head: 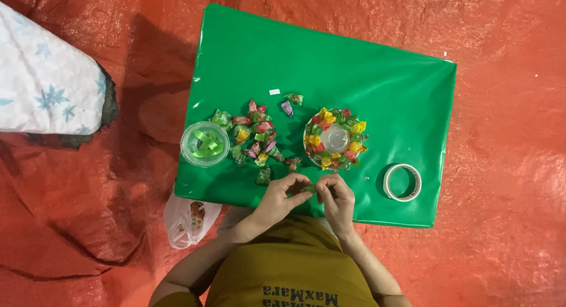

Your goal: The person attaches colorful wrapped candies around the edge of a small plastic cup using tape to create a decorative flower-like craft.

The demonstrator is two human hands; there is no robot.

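My left hand (pixel 280 196) and my right hand (pixel 338 199) meet at the near edge of a green board (pixel 377 77), pinching one small green wrapped candy (pixel 308 189) between their fingertips. A loose heap of wrapped candies (pixel 254 137) in red, green, yellow and pink lies just beyond my left hand. To the right of the heap stands a round clear dish (pixel 335 138) ringed with candies stuck around its rim.
A clear round tub holding green ribbon (pixel 204 143) sits at the board's left edge. A roll of tape (pixel 402 182) lies at the right. A white plastic bag (pixel 187 220) lies on the red tarp (pixel 507 165). A patterned white cushion (pixel 47 83) lies far left.
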